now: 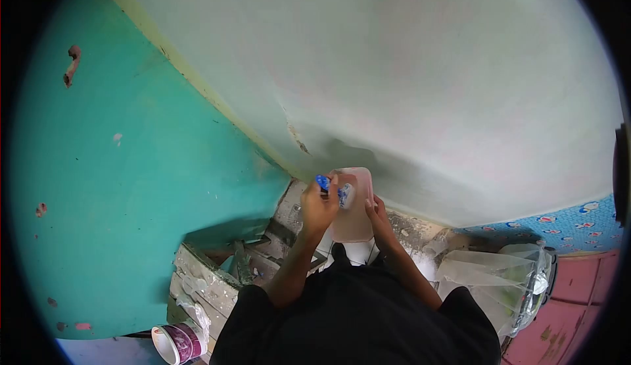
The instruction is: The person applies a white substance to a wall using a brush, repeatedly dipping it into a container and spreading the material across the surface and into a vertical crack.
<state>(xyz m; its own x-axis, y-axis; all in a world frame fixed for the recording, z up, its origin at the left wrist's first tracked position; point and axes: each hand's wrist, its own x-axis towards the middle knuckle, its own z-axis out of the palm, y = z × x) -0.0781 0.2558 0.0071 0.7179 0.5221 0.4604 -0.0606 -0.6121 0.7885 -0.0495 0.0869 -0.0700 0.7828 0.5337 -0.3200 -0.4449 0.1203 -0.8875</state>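
Observation:
In the head view, a shallow, pinkish plastic container [353, 223] is held in front of my body, close to the wall corner. My right hand [377, 212] grips its right edge, the thumb resting along the rim. At the container's upper left, the fingers of my left hand [319, 206] are wrapped round a blue-handled tool [323, 182]. The tool's working end is too small and blurred to identify. A white and blue patch [346, 196] shows inside the container beside my left fingers.
A teal wall [131, 168] with chipped spots meets a pale wall [407, 82], which has a crack [298, 138] near the corner. A worn wooden bench [197, 276] stands left, by a white and purple bucket [179, 343]. Plastic-covered items [486, 276] and pink cabinet doors [578, 299] are right.

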